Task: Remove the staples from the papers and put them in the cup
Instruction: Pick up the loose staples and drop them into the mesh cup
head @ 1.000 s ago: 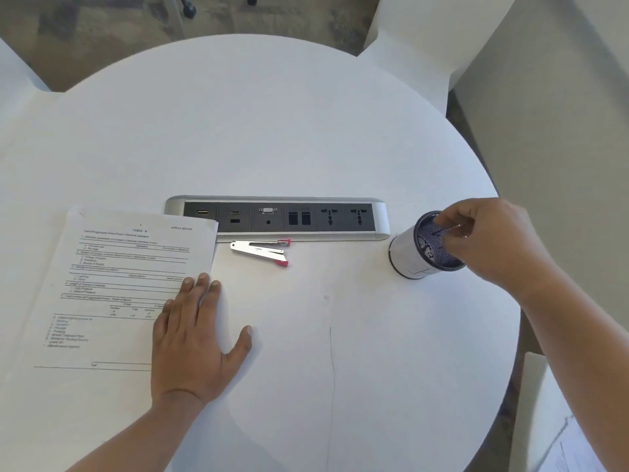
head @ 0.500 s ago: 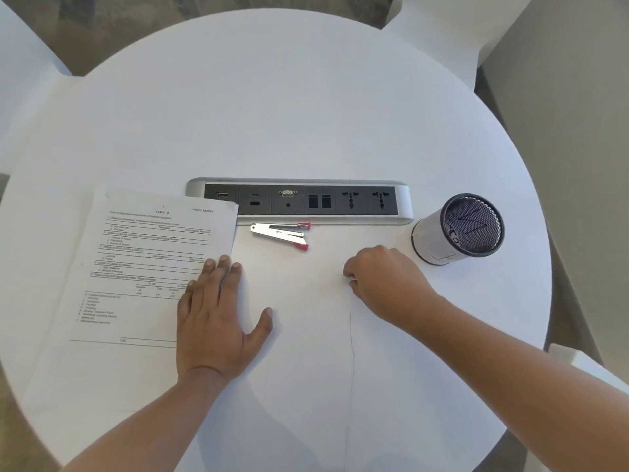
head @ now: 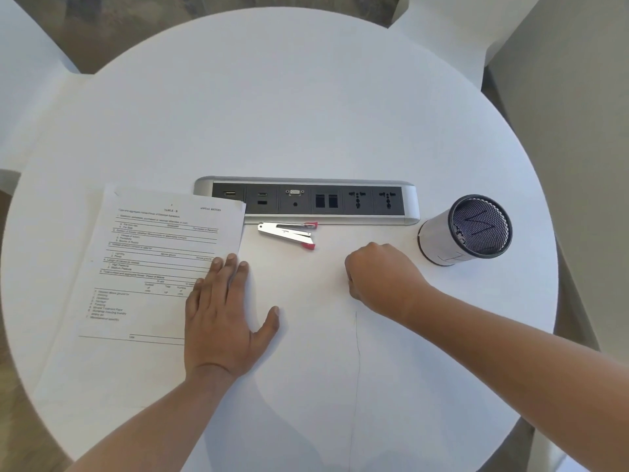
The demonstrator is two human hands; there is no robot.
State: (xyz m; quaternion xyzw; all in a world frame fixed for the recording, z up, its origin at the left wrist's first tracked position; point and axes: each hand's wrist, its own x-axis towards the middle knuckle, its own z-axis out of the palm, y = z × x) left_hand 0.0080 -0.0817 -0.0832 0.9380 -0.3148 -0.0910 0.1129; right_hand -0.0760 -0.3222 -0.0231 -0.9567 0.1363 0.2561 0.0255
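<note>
Left hand (head: 224, 321) spread flat, pressing the right edge of the papers (head: 153, 260) at the table's (head: 306, 114) left. Right hand (head: 377, 277) curled, knuckles up, on bare tabletop; possibly pinching something, hidden underneath. Mesh cup (head: 439, 240) just right of it. Red-tipped staple tool (head: 289, 233) beside the socket strip (head: 306, 199).

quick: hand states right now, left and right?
Left hand: open, flat, pressing on the papers.
Right hand: closed fist on the table, nothing visible in it.
</note>
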